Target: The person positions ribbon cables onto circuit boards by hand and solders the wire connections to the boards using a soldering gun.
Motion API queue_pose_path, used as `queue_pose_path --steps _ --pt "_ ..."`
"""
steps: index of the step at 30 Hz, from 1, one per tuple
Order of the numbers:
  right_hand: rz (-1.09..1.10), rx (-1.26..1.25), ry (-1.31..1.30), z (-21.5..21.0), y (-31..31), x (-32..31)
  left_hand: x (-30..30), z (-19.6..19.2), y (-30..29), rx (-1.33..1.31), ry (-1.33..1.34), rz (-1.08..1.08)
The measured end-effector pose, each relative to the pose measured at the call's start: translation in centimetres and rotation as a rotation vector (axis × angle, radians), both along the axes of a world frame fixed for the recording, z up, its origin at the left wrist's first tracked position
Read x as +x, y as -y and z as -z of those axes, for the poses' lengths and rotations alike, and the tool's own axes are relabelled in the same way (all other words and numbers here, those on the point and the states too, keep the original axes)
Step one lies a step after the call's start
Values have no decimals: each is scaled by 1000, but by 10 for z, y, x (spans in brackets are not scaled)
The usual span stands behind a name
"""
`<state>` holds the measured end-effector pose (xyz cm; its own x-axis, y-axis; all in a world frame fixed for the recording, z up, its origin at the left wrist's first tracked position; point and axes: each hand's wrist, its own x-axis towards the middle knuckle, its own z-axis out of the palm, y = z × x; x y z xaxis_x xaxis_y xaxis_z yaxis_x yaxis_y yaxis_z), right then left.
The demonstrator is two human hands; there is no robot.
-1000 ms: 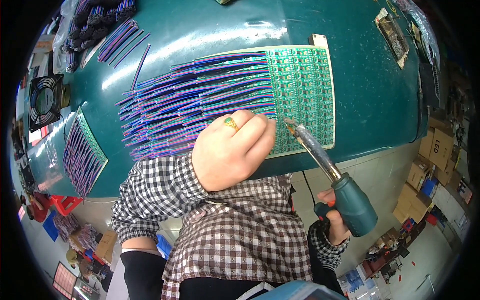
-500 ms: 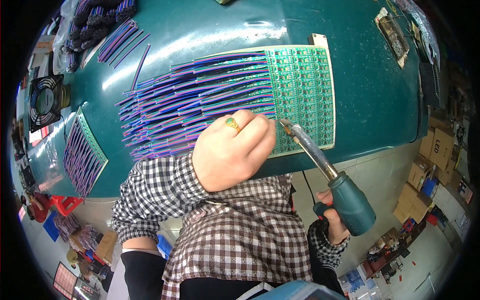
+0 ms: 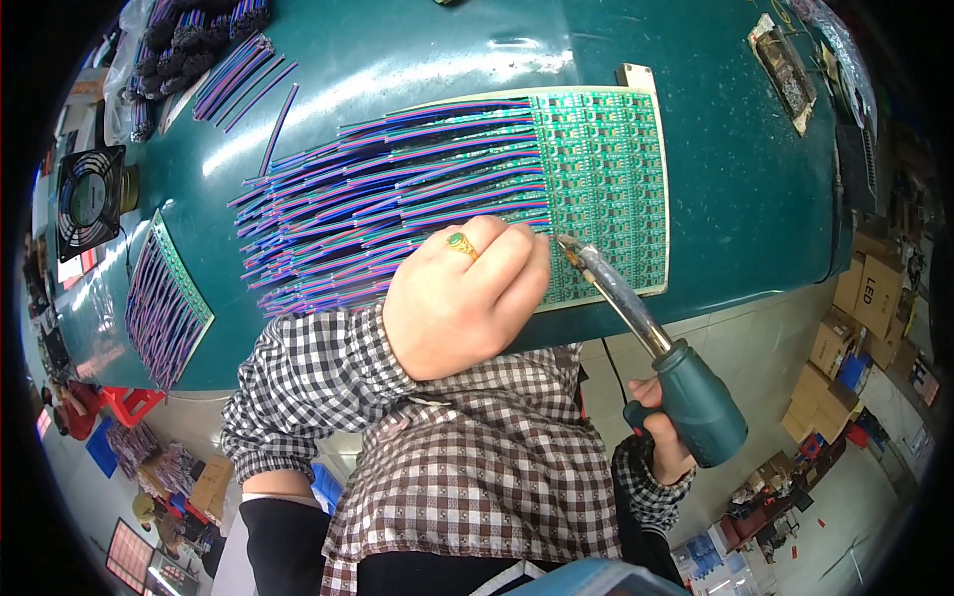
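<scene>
My left hand (image 3: pixel 465 298), a ring on one finger, rests over the near rows of a green circuit board panel (image 3: pixel 608 149). Its fingers are curled closed, and the fingertips, with whatever they pinch, are hidden beneath the hand. Many thin multicoloured ribbon wires (image 3: pixel 397 184) run leftward from the panel's middle. In my right hand (image 3: pixel 668 447) is a soldering iron (image 3: pixel 701 402) with a dark green handle. Its metal barrel slants up and left, and its tip is at the panel just right of my left knuckles. Whether the tip touches the panel I cannot tell.
A second wired panel (image 3: pixel 184 273) lies at the left edge of the green table, near a black fan (image 3: pixel 91 199). Bundled wires (image 3: pixel 189 45) and loose wires (image 3: pixel 238 79) are at the far left. A dirty metal tray (image 3: pixel 783 74) sits far right. Cardboard boxes (image 3: pixel 865 298) stand beyond the table.
Almost nothing differs. Both hands and the soldering iron hold nearly the same place, and the panel appears only very slightly further right in view.
</scene>
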<state>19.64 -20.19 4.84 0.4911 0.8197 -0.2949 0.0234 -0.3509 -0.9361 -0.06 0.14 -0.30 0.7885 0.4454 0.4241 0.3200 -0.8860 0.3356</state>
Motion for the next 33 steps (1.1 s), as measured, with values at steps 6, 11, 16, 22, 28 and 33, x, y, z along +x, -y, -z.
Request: queue_pose_path --steps 6,11,16,22,28,33 --pt "-78 -13 77 3 4 4 0 -1 0 0 -14 1" --pt "82 56 27 5 10 -4 0 -1 0 -9 -21 1" --pt "41 34 23 2 8 1 0 -1 0 -4 -11 -1" --pt "-12 -27 107 -2 8 4 0 -2 0 4 -25 -5" --pt "80 -9 49 -3 4 -4 -1 -7 2 -34 -57 6" --pt "-11 0 46 -1 4 0 -3 -11 3 -97 -85 0"
